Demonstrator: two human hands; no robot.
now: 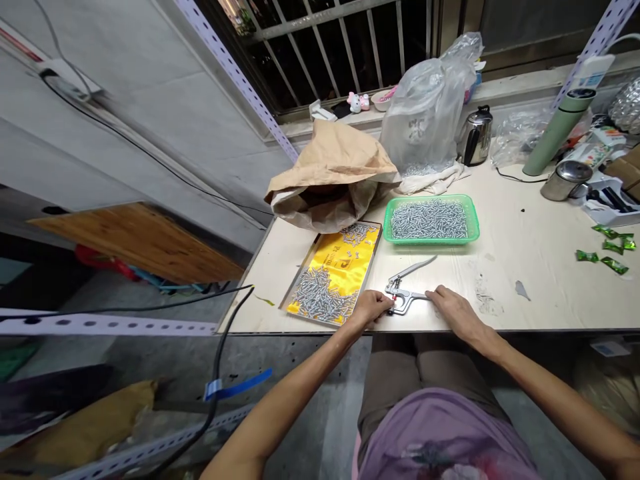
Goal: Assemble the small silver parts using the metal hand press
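Note:
Silver hand pliers (407, 300), like snap-fastener pliers, lie low over the table's front edge with their handles spread apart. My right hand (453, 310) pinches the end of the lower handle. At the jaw end, my left hand (374, 308) has its fingers pressed together; anything small between them is hidden. Just left of that hand, a shallow tray (379, 250) with a yellow printed lining holds heaps of small silvery metal pieces (320, 297). Behind the pliers stands a green plastic basket (431, 241) filled with similar metal pieces (427, 219).
A crumpled brown paper bag (340, 157) leans open behind the tray. Farther back are a clear plastic bag (417, 113), a steel jug (477, 137) and a green flask (557, 133). A metal cup (565, 181) and green-wrapped sweets (614, 265) lie right. A black cable (220, 347) hangs left.

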